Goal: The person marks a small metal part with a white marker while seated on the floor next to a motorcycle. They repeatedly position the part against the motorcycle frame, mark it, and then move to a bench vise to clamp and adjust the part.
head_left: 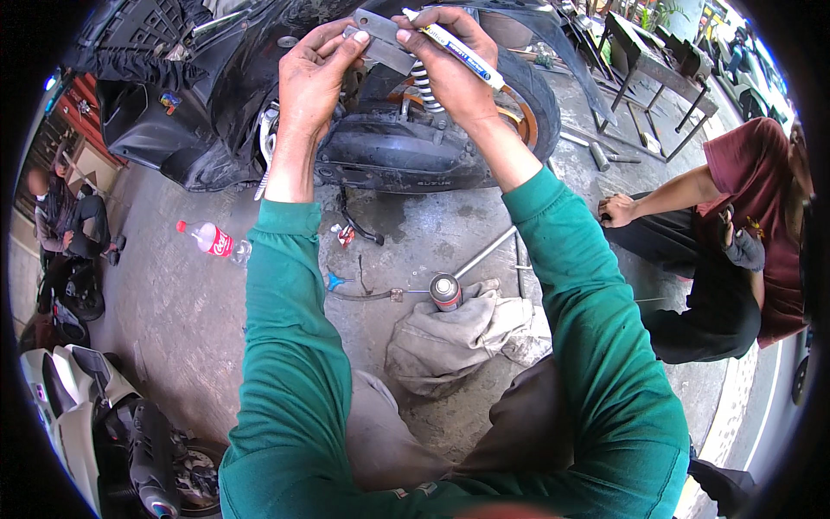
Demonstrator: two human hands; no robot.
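Head view: left hand [313, 85] pinching a flat grey metal plate [386, 47], presumably to steady it; right hand [451, 85] clasping a white cylindrical marker [471, 61].

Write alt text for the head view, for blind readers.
A person's left hand and right hand hold a flat grey metal piece, the right also gripping a white marker, before a black motorcycle; a crumpled beige cloth lies below.
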